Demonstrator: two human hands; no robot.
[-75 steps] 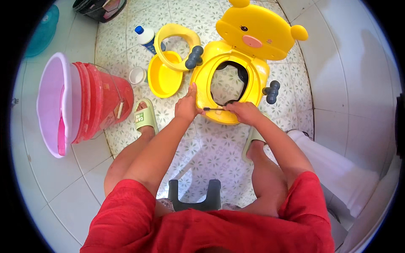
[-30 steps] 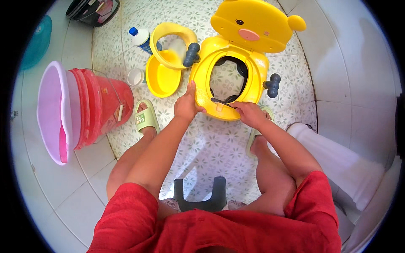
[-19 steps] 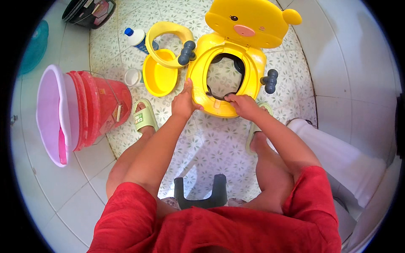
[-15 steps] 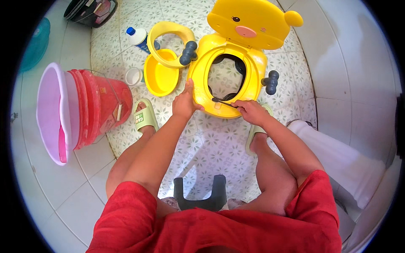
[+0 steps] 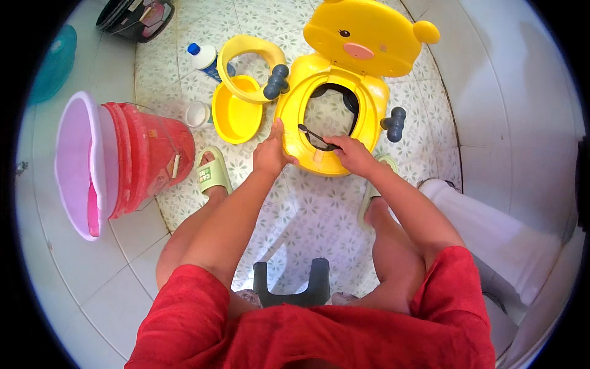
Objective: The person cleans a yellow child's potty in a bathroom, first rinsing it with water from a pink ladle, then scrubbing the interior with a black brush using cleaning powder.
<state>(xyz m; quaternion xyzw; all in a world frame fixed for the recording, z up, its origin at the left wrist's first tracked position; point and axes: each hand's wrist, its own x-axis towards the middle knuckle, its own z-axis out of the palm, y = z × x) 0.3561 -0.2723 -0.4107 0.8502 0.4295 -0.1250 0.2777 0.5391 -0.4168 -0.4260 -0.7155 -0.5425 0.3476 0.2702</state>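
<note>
A yellow child's potty [image 5: 290, 126] with an open oval middle stands on the floor before me, its animal-face lid [image 5: 381, 52] raised at the back. At its left front rim, my left hand [image 5: 270, 155] is closed on the edge. My right hand [image 5: 353, 155] grips the handle of a thin black toothbrush-like brush [image 5: 316, 136]. The brush head lies over the inner left rim of the opening. To the left are a yellow oval bowl [image 5: 236, 120] and a paler yellow seat ring [image 5: 232, 49], which leans over the bowl's far edge. Grey knobbed handles flank the potty.
A blue-capped white bottle [image 5: 203, 56] and a white cup [image 5: 197, 114] stand left of the bowl. A red bucket [image 5: 147, 157] with a lilac basin [image 5: 77, 178] is at the left. Behind sits a black bucket [image 5: 120, 21]. A dark stool [image 5: 292, 296] is beneath me.
My right hand has shifted slightly left and up with the brush, whose head went from the front rim to the inner left rim. My left hand keeps its hold.
</note>
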